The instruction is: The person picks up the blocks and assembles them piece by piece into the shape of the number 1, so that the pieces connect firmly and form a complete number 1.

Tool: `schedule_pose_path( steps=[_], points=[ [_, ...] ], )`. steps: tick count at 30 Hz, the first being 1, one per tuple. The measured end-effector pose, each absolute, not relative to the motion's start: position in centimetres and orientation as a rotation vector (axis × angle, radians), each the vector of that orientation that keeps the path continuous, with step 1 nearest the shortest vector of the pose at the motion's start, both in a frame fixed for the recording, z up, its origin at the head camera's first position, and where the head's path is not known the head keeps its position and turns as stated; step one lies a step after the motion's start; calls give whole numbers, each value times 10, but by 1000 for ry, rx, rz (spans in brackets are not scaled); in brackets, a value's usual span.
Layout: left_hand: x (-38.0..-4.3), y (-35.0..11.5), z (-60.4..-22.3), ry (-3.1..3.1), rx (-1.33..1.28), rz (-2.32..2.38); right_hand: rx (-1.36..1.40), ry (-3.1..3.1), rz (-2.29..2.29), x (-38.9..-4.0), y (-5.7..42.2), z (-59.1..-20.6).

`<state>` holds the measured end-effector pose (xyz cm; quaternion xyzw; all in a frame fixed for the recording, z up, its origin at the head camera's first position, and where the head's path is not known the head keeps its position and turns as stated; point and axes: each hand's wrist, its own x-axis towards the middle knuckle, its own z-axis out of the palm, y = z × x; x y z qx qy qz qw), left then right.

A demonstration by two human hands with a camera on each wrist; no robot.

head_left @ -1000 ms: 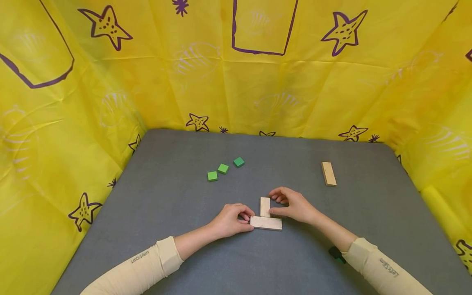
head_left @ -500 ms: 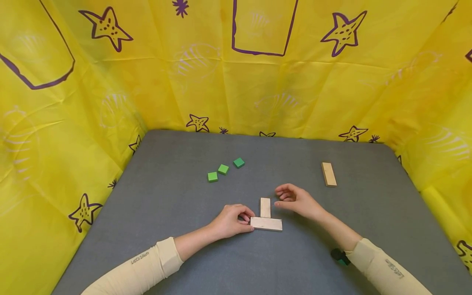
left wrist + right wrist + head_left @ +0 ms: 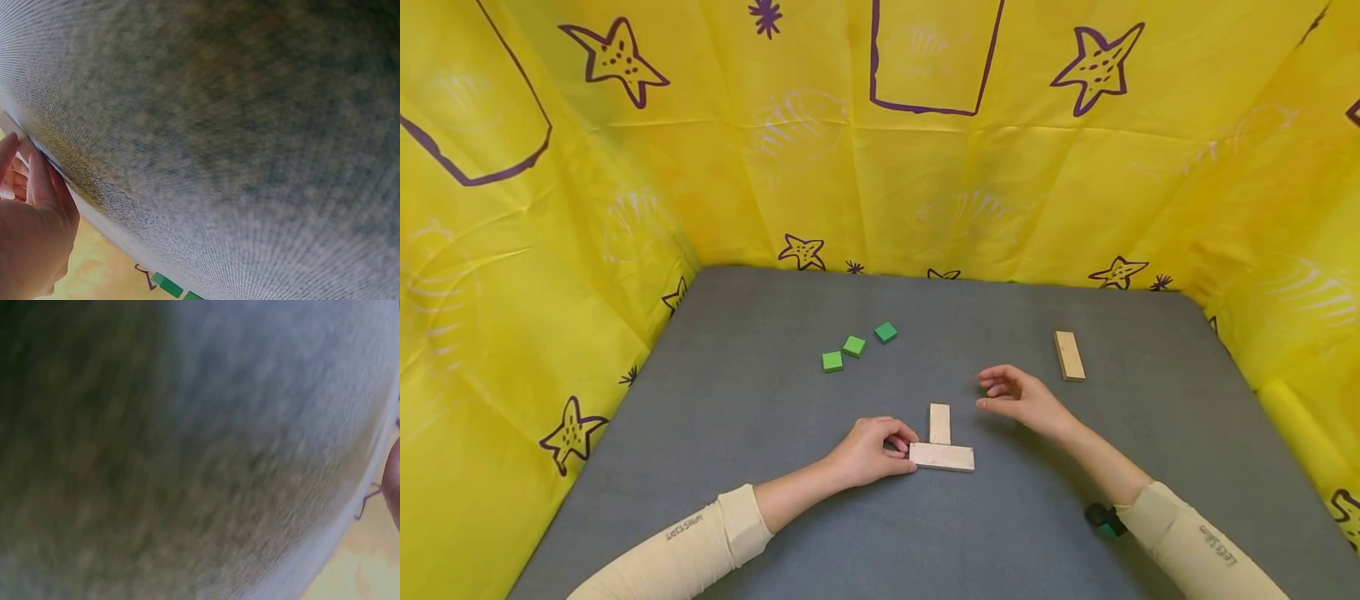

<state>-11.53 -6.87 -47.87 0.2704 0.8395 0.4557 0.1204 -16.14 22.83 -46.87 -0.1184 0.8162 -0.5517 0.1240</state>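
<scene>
In the head view, a flat pale wooden block (image 3: 942, 457) lies crosswise on the grey table. My left hand (image 3: 874, 452) pinches its left end, thumb at the near corner and fingers at the far one. A second wooden block (image 3: 939, 423) stretches away from the middle of its far side, so the two make an upside-down T. My right hand (image 3: 1018, 402) hovers to the right of that second block, holding nothing, fingers loosely bent and thumb apart. The left wrist view shows the left hand (image 3: 37, 219) at the block's end (image 3: 14, 128).
Three small green blocks, a dark one (image 3: 886, 333) and two lighter ones (image 3: 853, 347), lie farther back on the left. Another wooden block (image 3: 1069, 356) rests at the back right. Yellow printed cloth (image 3: 880, 192) hangs behind and beside the grey table (image 3: 760, 333).
My right hand has let go of the second wooden block and moved away to the right and back. The left hand and both joined blocks stay in place.
</scene>
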Motion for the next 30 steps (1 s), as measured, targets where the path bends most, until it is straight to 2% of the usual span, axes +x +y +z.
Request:
schedule_pose_path(
  steps=[30],
  points=[
    [-116,-68,-480,2465,796,1318,-148,2423,-1673,-177,274,-466]
  ],
)
